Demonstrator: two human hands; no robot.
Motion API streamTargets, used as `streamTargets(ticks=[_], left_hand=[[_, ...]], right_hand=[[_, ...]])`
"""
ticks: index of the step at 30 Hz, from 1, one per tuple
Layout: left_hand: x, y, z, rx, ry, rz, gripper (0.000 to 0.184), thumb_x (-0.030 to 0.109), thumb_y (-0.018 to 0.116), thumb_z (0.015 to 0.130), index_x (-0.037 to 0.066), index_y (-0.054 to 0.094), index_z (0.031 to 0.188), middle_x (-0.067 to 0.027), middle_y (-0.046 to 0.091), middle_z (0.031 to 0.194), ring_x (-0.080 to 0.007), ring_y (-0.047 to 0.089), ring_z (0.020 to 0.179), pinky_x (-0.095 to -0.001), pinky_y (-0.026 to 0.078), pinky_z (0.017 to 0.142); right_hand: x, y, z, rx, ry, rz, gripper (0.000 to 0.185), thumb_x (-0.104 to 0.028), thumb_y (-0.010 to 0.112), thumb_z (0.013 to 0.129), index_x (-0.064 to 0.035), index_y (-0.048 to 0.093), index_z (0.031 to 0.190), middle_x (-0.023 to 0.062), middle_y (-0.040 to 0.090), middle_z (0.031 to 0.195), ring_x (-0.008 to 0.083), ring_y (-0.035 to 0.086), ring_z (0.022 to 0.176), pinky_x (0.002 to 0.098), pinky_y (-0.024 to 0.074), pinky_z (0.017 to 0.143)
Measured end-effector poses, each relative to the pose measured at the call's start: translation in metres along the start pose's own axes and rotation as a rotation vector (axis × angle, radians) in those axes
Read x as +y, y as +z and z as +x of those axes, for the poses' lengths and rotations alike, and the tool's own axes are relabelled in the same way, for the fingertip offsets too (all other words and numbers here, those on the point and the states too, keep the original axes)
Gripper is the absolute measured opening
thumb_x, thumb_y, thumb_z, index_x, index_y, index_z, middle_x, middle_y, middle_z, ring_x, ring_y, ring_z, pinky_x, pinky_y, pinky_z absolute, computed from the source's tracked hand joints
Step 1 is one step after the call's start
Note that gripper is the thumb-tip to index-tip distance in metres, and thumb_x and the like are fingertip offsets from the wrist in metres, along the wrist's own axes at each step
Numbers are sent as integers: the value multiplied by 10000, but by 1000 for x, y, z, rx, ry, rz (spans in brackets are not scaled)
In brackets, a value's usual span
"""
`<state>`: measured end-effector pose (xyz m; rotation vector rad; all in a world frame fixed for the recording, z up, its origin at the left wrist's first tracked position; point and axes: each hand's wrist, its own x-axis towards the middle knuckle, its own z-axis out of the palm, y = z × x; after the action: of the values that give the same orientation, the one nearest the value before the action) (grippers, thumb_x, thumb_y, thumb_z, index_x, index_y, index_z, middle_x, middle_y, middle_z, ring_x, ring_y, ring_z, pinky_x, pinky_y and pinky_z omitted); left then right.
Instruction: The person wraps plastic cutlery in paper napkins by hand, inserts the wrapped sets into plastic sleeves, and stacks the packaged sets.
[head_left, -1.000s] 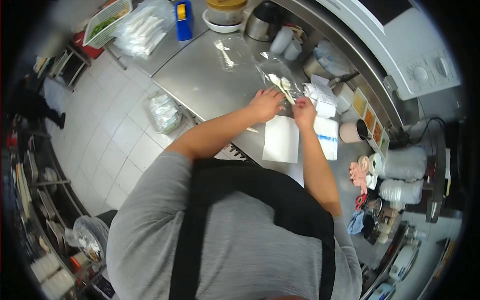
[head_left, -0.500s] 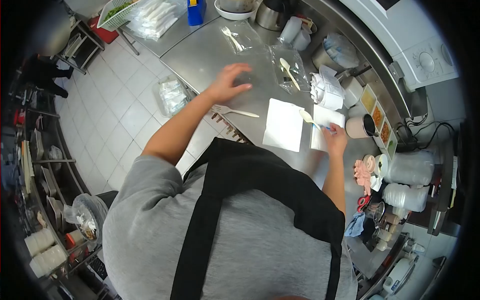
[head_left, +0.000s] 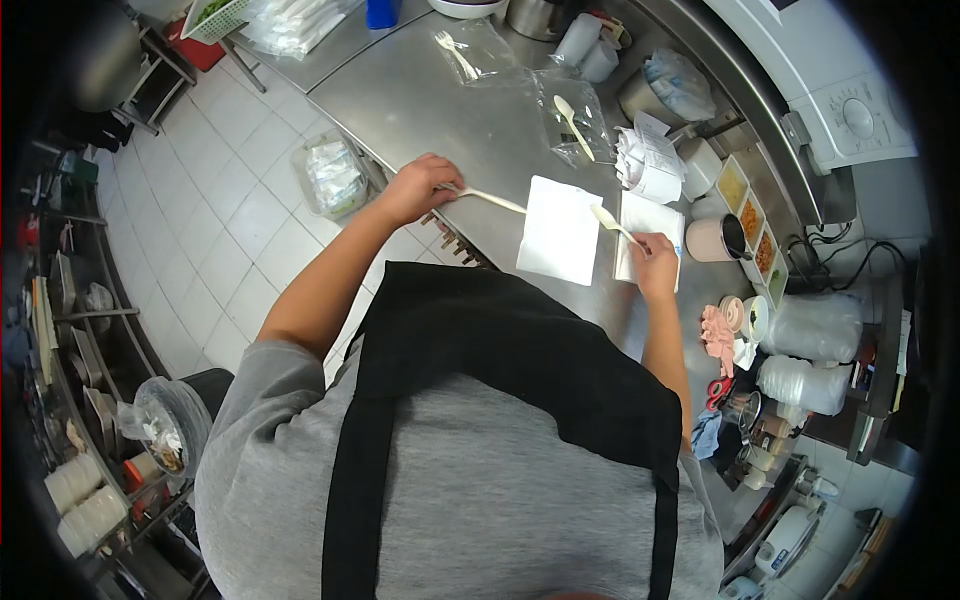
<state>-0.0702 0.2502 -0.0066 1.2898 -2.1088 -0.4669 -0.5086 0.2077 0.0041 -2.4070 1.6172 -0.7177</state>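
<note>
My left hand (head_left: 423, 188) is at the table's left edge, its fingers closed around the tined end of a cream plastic fork (head_left: 495, 201). The fork's handle points right, its tip beside a white paper napkin (head_left: 558, 235) lying flat. In my right hand (head_left: 655, 262) is the handle of a cream plastic spoon (head_left: 613, 222), with its bowl toward that napkin. Under the spoon lies a second white napkin or napkin stack (head_left: 640, 215). Farther back, another spoon (head_left: 573, 130) and another fork (head_left: 458, 55) rest on clear plastic bags.
Crumpled paper slips (head_left: 650, 165), a pinkish cup (head_left: 715, 238) and a divided tray of toppings (head_left: 750, 220) line the right side. Red-handled scissors (head_left: 718, 393) lie nearer me. A plastic tub of packets (head_left: 335, 175) sits left of the table edge.
My left hand has come down from above the table onto the fork and closed on its tined end. The right hand still holds the spoon over the napkins. The view has shifted slightly.
</note>
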Motion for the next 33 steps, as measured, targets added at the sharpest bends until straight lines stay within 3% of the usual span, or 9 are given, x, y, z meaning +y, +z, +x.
streamTargets(ticks=[5, 9, 14, 17, 20, 26, 29, 32, 33], left_hand=[[5, 4, 13, 109, 62, -7, 341, 90, 764, 655, 105, 635, 970, -52, 621, 1069, -278, 537, 1048, -367, 460, 887], [5, -4, -2, 162, -90, -116, 501, 116, 792, 638, 118, 595, 1098, -76, 593, 1131, -286, 522, 1080, -369, 449, 916], [6, -12, -7, 168, -162, -161, 579, 133, 804, 636, 116, 565, 1162, -83, 575, 1173, -293, 524, 1079, -368, 446, 927], [4, -14, -5, 129, -178, -186, 542, 129, 798, 640, 117, 575, 1133, -70, 585, 1165, -281, 530, 1075, -366, 452, 915], [-7, -8, 2, 142, 13, -132, 440, 115, 785, 648, 110, 605, 1050, -51, 620, 1092, -266, 546, 1048, -362, 466, 878], [-10, 1, 10, 18, 8, -108, 303, 91, 764, 655, 99, 634, 929, -26, 659, 953, -253, 573, 966, -355, 468, 850], [-7, 5, 13, -7, 42, -132, 321, 123, 778, 646, 115, 638, 935, -47, 635, 1027, -276, 560, 977, -369, 464, 855], [20, 0, 12, 256, 131, 12, 346, 186, 802, 619, 121, 625, 910, -77, 577, 1098, -295, 538, 1026, -391, 460, 872], [27, 4, 10, 209, 206, 11, 360, 199, 802, 620, 120, 623, 922, -81, 558, 1129, -299, 524, 1050, -399, 455, 883]], right_hand=[[-19, 1, 2, 29, 103, -19, 168, -103, 669, 731, -46, 673, 889, 115, 620, 846, 286, 594, 804, 384, 477, 720], [-91, 15, 22, -37, 43, 154, 154, -104, 681, 733, -41, 671, 873, 105, 615, 805, 263, 601, 784, 369, 482, 690], [-170, 69, 56, -124, -216, 269, 131, -129, 701, 729, -75, 679, 847, 82, 611, 837, 281, 592, 828, 374, 491, 723], [-186, 81, 68, -169, -264, 224, 115, -125, 693, 726, -82, 679, 832, 70, 606, 822, 277, 589, 835, 381, 492, 728], [-187, 89, 71, -205, -265, 181, 115, -123, 690, 727, -82, 680, 833, 69, 607, 828, 275, 589, 846, 378, 493, 736], [-186, 99, 68, -223, -272, 138, 139, -147, 707, 716, -83, 685, 837, 72, 612, 859, 275, 587, 883, 379, 493, 754], [-185, 102, 67, -239, -276, 137, 157, -165, 721, 703, -86, 689, 836, 80, 618, 869, 282, 592, 874, 384, 495, 751], [-179, 93, 67, -290, -217, 147, 154, -166, 722, 700, -83, 691, 826, 92, 626, 849, 289, 604, 833, 386, 497, 735], [-179, 87, 70, -312, -187, 151, 148, -163, 720, 700, -82, 692, 821, 95, 629, 839, 290, 608, 817, 387, 497, 728]])
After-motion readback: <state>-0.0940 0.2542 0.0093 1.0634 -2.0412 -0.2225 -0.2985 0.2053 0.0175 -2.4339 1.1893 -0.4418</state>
